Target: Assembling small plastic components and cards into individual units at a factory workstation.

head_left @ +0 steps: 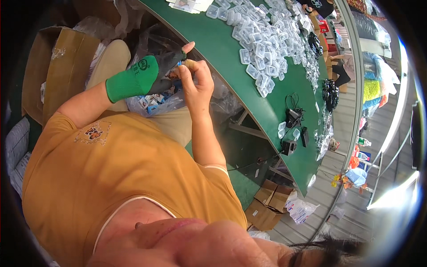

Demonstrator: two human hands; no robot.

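My left hand point(153, 73) wears a green glove with a dark coating, and a bare fingertip shows beyond it. Its fingers are closed on a small item with blue and orange on it point(179, 64), too small to name. From the other side my bare right hand point(196, 80) pinches the same item between thumb and fingers. Beneath both hands, a clear plastic bag point(171, 104) holds several small blue and white printed pieces point(153, 101). The hands are beside the edge of the green table point(213, 44).
Many small clear plastic boxes point(262, 49) lie heaped on the table. Dark cables point(293, 115) and a small black device point(289, 147) sit toward its near end. An open cardboard box point(66, 66) stands at left, another carton point(267, 207) on the floor. Another person point(344, 69) is beyond the table.
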